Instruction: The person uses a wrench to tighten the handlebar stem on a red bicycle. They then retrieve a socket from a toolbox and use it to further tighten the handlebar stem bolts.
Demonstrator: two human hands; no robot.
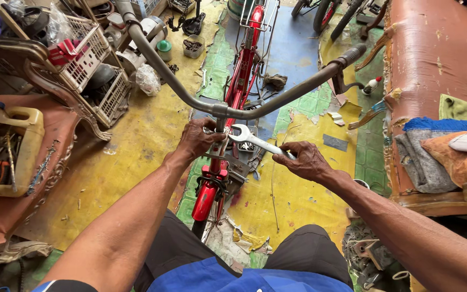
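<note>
Fingers of the right hand (308,160) clench one steel open-ended spanner (255,140), its forked head at the handlebar stem (220,123).

Left hand (197,138) wraps that stem just below the curved grey handlebar (293,92), hiding the bolt. Beneath the stem runs one glossy red bicycle frame (207,196); left of it, two white wire baskets (90,65) hold clutter hard to make out.

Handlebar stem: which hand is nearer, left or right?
Left. The left hand grips right at the handlebar stem, touching it. The right hand sits off to the side, holding the handle end of the spanner, whose open jaw reaches the stem.
</note>
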